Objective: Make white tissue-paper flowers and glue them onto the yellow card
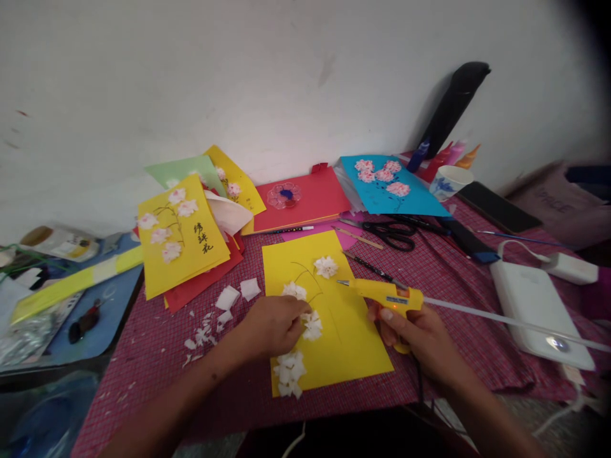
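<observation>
A yellow card (353,343) lies in front of me with thin pencil-like branch lines and white paper flowers (326,267) on it. My left hand (277,326) is closed over its left part, fingertips bent down between an upper flower (294,291) and a lower flower (312,326). What those fingers pinch, if anything, is hidden. White paper petals (289,374) are clustered at the card's lower left corner. In my right hand (405,327) is a yellow hot glue gun (386,292), its nozzle pointing left over the card; a long glue stick (477,310) juts from its back.
White paper squares (228,298) and scraps (203,334) lie left of the card. Finished flower cards (191,267) are stacked behind them. Black scissors (394,234), a blue flower card (415,197), a paper cup (449,184) and a white power bank (529,305) lie behind and right.
</observation>
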Demonstrator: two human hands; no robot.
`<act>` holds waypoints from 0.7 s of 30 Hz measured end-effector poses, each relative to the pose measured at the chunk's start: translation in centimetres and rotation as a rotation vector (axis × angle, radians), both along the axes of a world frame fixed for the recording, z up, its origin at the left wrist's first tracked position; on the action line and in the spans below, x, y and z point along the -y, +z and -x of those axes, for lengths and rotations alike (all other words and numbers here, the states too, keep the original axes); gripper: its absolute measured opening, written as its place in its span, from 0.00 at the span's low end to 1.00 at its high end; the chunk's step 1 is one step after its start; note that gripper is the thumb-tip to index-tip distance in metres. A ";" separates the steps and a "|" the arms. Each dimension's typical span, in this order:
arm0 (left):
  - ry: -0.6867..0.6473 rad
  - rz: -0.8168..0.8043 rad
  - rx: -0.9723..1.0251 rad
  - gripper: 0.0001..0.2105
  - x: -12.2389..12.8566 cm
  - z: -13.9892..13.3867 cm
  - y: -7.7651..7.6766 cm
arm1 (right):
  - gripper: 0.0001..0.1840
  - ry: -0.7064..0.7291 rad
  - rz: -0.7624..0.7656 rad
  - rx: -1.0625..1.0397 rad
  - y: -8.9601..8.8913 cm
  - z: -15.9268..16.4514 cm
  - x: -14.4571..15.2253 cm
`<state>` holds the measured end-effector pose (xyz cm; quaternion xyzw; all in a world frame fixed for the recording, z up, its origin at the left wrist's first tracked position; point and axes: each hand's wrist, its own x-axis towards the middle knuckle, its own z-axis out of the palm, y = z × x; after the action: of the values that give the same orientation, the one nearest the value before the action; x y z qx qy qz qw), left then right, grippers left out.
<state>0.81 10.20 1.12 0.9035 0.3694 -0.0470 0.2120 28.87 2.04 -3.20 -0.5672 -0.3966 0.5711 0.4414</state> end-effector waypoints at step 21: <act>0.038 -0.039 0.003 0.12 0.6 0.7 -0.4 | 0.24 -0.016 -0.001 -0.023 0.0 0.1 0.0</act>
<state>0.14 9.62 0.75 0.9004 0.3871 -0.0344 0.1957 28.76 2.04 -3.18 -0.5636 -0.3871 0.5740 0.4506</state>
